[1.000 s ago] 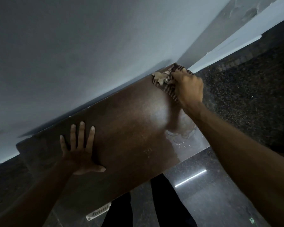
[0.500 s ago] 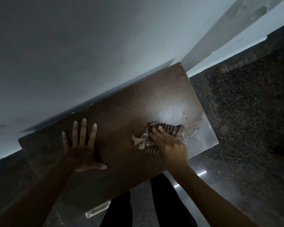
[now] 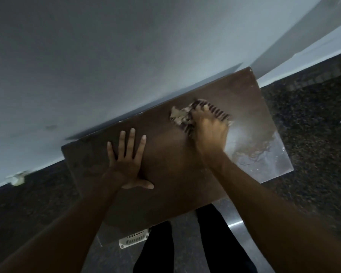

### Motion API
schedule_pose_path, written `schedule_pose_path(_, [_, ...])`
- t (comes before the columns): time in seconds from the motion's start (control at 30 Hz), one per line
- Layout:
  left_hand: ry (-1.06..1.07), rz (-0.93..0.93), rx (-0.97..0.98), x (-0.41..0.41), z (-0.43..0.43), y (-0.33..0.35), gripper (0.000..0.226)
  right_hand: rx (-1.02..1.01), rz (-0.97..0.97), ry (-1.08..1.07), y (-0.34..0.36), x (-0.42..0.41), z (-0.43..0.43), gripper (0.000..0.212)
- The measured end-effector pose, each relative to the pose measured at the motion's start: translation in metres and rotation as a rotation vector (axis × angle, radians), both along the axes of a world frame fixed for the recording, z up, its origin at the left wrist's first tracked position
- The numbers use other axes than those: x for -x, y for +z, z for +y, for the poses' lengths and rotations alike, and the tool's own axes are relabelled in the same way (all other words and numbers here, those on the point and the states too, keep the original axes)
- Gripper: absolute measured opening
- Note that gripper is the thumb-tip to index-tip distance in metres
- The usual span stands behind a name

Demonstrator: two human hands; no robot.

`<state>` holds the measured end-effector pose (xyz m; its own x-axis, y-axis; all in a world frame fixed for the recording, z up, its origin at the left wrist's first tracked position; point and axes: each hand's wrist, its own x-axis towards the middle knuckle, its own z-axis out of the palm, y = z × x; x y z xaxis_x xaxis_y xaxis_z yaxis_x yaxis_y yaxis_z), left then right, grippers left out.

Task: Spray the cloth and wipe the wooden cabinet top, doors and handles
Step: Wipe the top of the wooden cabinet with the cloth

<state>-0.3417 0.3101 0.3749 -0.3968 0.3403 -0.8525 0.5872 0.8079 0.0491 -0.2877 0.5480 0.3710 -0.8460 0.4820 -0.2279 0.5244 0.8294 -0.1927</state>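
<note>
Right hand (image 3: 210,129) works the cloth (image 3: 182,115) on the cabinet top (image 3: 175,174)!
The cloth looks soft and limp, so it's best held wadded. Blurred fingers curl into it near the surface's back edge, right of centre. The left hand (image 3: 126,160) lies flat on the left half, fingers (image 3: 130,142) spread. The wet sheen (image 3: 254,154) toward the right end looks slippery. No writing readable.

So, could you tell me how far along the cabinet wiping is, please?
Wet streaks at the right front corner of the wooden cabinet top suggest spraying is done. In hand: the right hand holds the striped cloth near the back edge, left hand flat alongside. Left: those streaks, plus doors and handles, out of view.
</note>
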Motion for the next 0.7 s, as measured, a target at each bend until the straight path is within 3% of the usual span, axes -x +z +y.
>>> schedule_pose_path(0.1, [-0.005,0.091,-0.177,-0.004,-0.016,-0.007,0.157,0.003,0.102,0.224,-0.005,-0.027,-0.061,0.050])
schedule_pose_path(0.2, [0.020,0.187,-0.320,-0.012,-0.040,-0.012,0.149,0.125,0.130,0.454,-0.014,-0.080,-0.092,0.041])
schedule_pose_path(0.33, [0.082,0.284,-0.377,-0.024,-0.089,-0.012,0.131,0.137,0.192,0.679,-0.011,-0.111,-0.053,0.042])
schedule_pose_path(0.4, [0.113,0.326,-0.402,-0.026,-0.117,-0.013,0.127,0.087,0.178,0.636,0.000,-0.094,-0.027,0.037])
schedule_pose_path(0.5, [0.210,0.366,-0.434,-0.026,-0.152,-0.012,0.120,-0.008,0.049,0.296,0.014,-0.043,-0.024,0.030])
schedule_pose_path(0.6, [0.338,0.459,-0.494,-0.021,-0.177,-0.014,0.097,-0.118,0.005,0.057,0.006,0.011,-0.065,0.028])
schedule_pose_path(0.7, [0.447,0.577,-0.566,-0.012,-0.195,-0.017,0.072,-0.065,-0.028,0.141,-0.009,0.035,-0.126,0.032])
